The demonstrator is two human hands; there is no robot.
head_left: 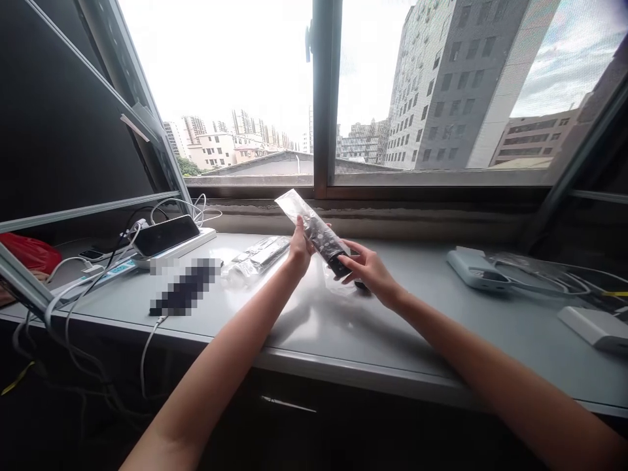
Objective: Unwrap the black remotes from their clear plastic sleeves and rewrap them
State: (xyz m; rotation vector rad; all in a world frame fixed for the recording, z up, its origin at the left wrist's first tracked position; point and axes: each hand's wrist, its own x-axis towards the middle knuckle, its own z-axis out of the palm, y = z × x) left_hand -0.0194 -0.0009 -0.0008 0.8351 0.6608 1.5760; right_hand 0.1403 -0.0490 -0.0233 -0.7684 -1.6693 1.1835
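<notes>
Over the desk I hold what looks like a black remote control (326,239), slanted, with round button-like marks, inside a clear plastic bag (293,201). My left hand (299,248) is closed around its left side, thumb on top. At the lower right end, the fingers of my right hand (371,273) pinch the dark end of the remote. The bag's flat, pale upper end sticks out past my left hand. Beneath my right hand lies a small dark object (362,286), partly hidden. Clear plastic-wrapped packages (260,254) lie on the desk left of my hands.
A blurred-out dark device (189,288) with a cable lies on the desk (314,340) at left. Behind it are a phone (167,235), a power strip (118,268) and cables. A light-blue box (475,269) and a white box (596,327) stand right. Ahead is a window.
</notes>
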